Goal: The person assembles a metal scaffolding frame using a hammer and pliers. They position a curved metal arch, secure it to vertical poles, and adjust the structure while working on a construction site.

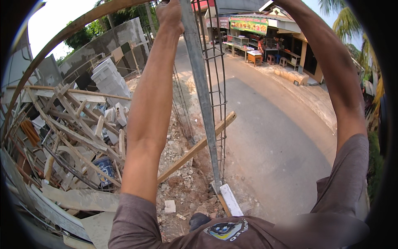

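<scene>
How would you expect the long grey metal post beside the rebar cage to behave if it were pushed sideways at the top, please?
The metal post looks stiff, a straight flat-sided section, so it would probably lean as one piece rather than bend. It is tall and narrow at its foot, so likely apt to tip; the left hand grips it high up. Its smooth grey face may be slippery. The rebar cage beside it looks springier.

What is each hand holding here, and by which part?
The left hand has its grip on the upper part of the upright grey metal post. The right hand is out of frame, so its hold cannot be told.

Grey metal post (202,83), white blocks (110,79), brown shirt sleeve (137,224).
</scene>
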`<state>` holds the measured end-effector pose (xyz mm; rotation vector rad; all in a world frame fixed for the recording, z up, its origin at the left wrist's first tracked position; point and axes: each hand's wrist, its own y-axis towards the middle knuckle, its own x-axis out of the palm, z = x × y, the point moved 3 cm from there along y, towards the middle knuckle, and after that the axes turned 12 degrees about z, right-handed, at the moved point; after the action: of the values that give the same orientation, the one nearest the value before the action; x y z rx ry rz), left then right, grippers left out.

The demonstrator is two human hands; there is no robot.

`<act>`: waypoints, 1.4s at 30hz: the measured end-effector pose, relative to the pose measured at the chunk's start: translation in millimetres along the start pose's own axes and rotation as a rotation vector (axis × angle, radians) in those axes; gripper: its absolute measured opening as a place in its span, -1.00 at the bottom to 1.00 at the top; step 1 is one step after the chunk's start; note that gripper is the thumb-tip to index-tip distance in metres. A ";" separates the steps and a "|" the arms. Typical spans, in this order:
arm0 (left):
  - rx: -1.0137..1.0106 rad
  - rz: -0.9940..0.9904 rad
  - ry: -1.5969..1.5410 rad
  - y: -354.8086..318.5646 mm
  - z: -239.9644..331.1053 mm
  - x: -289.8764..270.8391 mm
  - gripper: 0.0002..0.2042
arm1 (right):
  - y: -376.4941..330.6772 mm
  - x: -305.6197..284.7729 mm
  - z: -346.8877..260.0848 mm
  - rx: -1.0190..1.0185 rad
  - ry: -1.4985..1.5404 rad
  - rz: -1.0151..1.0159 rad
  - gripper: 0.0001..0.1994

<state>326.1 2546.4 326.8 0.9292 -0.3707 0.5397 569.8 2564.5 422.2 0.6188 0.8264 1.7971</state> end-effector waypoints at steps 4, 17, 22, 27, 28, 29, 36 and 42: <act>-0.018 0.006 0.034 -4.4 3.7 -0.5 -0.61 | -17.3 14.5 -6.4 0.079 0.070 0.057 -0.79; -0.063 -0.090 -0.077 3.0 -10.0 6.9 -0.72 | -54.5 67.2 -15.5 0.158 0.361 0.319 -0.84; -0.169 -0.208 -0.270 -20.2 5.2 13.9 -0.70 | -33.5 12.4 -29.1 0.095 0.010 -0.258 -0.83; -0.123 -0.227 -0.197 13.5 -11.0 1.0 -0.66 | 3.7 -33.4 -34.0 0.028 -0.181 -0.434 -0.82; -0.136 -0.236 -0.162 5.0 -11.1 5.0 -0.65 | 7.8 -37.1 -38.6 -0.060 -0.222 -0.388 -0.82; -0.142 -0.243 -0.113 0.9 -10.3 6.6 -0.65 | 13.3 -42.3 -42.2 -0.080 -0.231 -0.414 -0.82; -0.129 -0.187 -0.076 14.2 -3.7 -7.5 -0.67 | 29.0 -52.1 -57.2 -0.011 -0.130 -0.380 -0.80; 0.022 -0.074 -0.165 -4.1 -2.5 9.9 -0.69 | 11.0 -31.3 -27.7 0.160 0.034 -0.384 -0.70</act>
<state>336.7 2549.3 327.8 1.0075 -0.4776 0.4006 554.0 2525.6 412.1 0.4927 1.0423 1.4062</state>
